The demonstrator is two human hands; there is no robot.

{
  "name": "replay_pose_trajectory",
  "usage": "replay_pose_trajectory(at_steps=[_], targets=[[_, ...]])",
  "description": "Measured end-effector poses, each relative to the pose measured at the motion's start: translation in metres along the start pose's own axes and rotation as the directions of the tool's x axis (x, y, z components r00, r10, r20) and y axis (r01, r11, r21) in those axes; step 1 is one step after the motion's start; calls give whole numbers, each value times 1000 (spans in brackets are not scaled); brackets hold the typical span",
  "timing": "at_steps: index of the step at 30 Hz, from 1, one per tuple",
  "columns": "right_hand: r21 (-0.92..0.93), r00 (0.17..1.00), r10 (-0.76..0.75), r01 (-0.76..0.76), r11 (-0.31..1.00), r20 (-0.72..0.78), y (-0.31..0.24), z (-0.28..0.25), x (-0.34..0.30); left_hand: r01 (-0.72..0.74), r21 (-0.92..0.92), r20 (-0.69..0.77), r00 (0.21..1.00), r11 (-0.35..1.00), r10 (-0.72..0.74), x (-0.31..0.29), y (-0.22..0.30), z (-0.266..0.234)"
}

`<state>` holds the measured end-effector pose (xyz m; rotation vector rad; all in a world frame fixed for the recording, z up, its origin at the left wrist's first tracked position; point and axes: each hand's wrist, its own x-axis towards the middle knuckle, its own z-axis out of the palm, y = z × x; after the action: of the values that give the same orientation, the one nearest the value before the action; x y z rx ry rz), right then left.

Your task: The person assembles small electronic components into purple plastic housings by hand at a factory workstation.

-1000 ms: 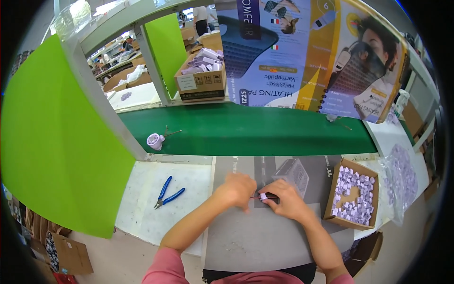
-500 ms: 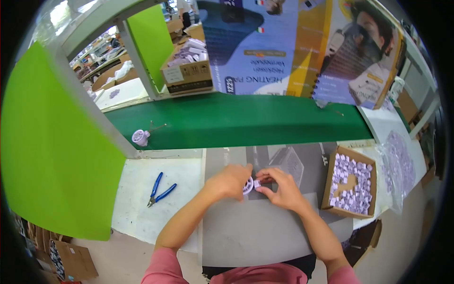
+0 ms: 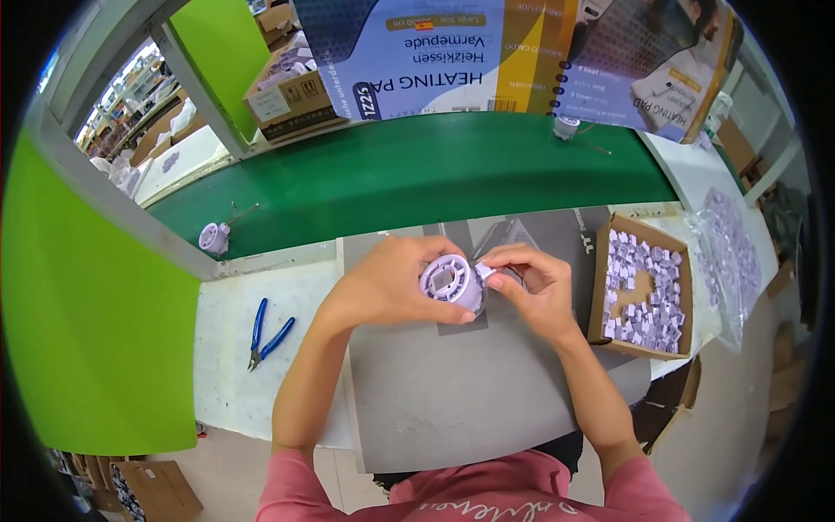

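Observation:
My left hand [image 3: 374,278] is wrapped round a round lilac plastic housing [image 3: 470,294], its slotted ring face turned up toward me and a grey square in its centre. Thumb and fingers of my right hand [image 3: 541,291] pinch a small lilac plastic piece [image 3: 484,271] against the housing's right side. Whether the piece is seated in the housing or only touches it, I cannot tell. Both hands are above a grey printed sheet [image 3: 417,400] on the bench. Right of them stands an open cardboard box [image 3: 639,349] with many similar small lilac pieces.
Blue-handled nippers [image 3: 258,324] lie open at the left. On the green belt [image 3: 417,170] beyond sit two lilac housings with wires, one at left [image 3: 213,238], one at far right [image 3: 566,129]. A clear bag [image 3: 726,270] of lilac parts lies right of the box. A printed cardboard panel [image 3: 417,70] hangs behind.
My view has shifted, so the bench sits higher in the picture. The housing has come up closer to me and shows more of its ring face. Both hands keep their hold.

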<state>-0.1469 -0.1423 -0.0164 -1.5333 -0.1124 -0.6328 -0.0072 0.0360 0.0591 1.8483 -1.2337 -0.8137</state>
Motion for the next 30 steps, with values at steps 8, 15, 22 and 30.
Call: replay_pose_trajectory(at_steps=[8, 15, 22, 30], targets=[[-131, 991, -131, 132, 983, 13, -3, -1, 0, 14, -69, -10, 1000, 998, -15, 2, 1, 2], [-273, 979, -202, 197, 942, 10, -3, -3, 0, -85, 83, -98, 991, 993, 93, 5, 5, 5], [-400, 938, -347, 320, 859, 7, -5, 1, 2, -155, 26, -132, 979, 988, 157, 8, 2, 11], [-752, 913, -394, 332, 569, 106, -35, -8, 6, -235, 140, -298, 916, 962, 268, 16, 9, 27]])
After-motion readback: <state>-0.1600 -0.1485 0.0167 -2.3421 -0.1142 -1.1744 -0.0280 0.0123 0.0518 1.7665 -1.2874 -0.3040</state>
